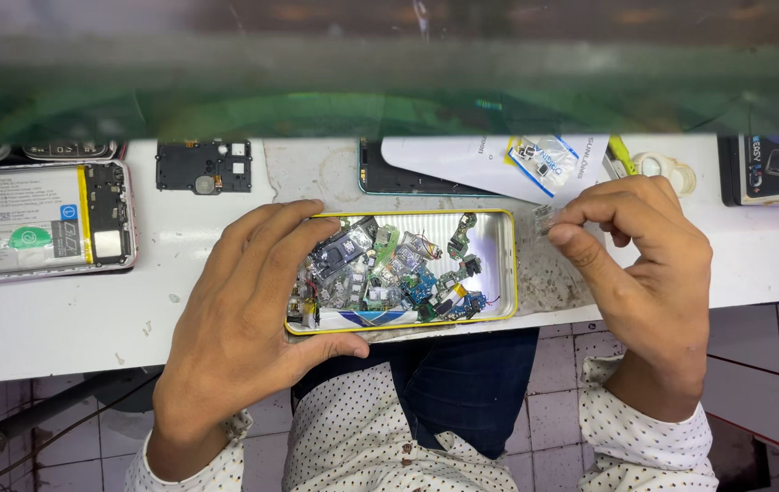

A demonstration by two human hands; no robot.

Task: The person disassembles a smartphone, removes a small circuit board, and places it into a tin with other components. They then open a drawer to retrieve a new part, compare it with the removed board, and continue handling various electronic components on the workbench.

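My left hand [239,314] grips the left end of a shallow yellow-rimmed tray [508,273] on the white bench, thumb under its near edge and fingers over the far edge. The tray holds several small circuit boards and phone parts [389,269]. To the right of the tray, my right hand [645,264] pinches a small clear plastic piece [544,221] between thumb and forefinger, just off the tray's far right corner.
An opened phone with its battery showing [39,221] lies at the left. A black inner cover [205,167] sits behind the tray. A white envelope [462,164] carries a small bag of parts [540,162], with a phone under it. A dark box [777,169] stands at the right.
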